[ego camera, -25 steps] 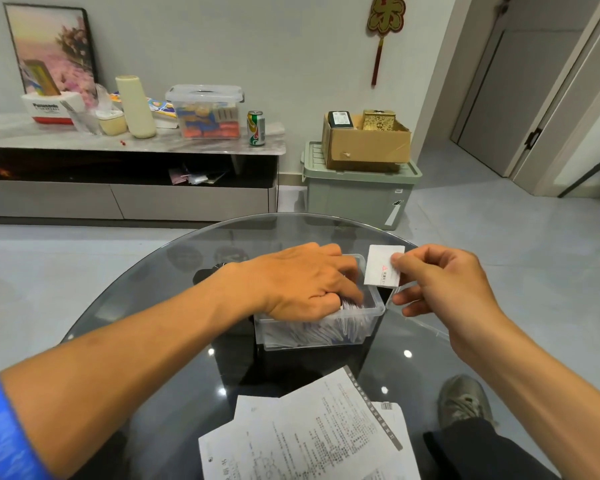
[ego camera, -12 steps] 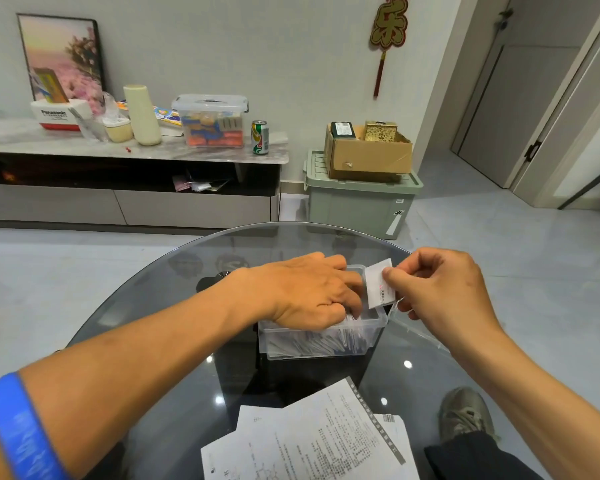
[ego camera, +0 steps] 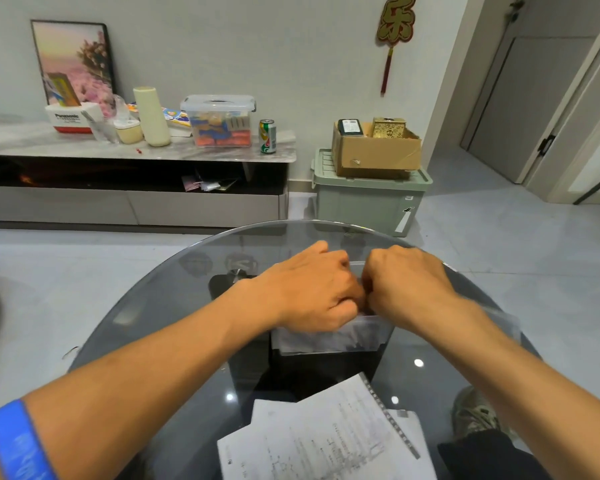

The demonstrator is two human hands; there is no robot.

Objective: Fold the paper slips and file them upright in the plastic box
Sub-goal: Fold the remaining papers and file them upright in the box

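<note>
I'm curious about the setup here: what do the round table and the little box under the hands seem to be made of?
The round table looks like smoky tinted glass with a glossy finish: the floor and its dark base show through, and ceiling lights glint on it. The little box seems to be clear, slightly frosted plastic, since pale paper slips show dimly through its wall. Both hands, left hand and right hand, cover its top.

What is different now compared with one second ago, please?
The right hand moved left and down over the plastic box, next to the left hand; the folded slip it held up is now hidden. The left hand stayed in the box, and the sheets stayed in place.
</note>
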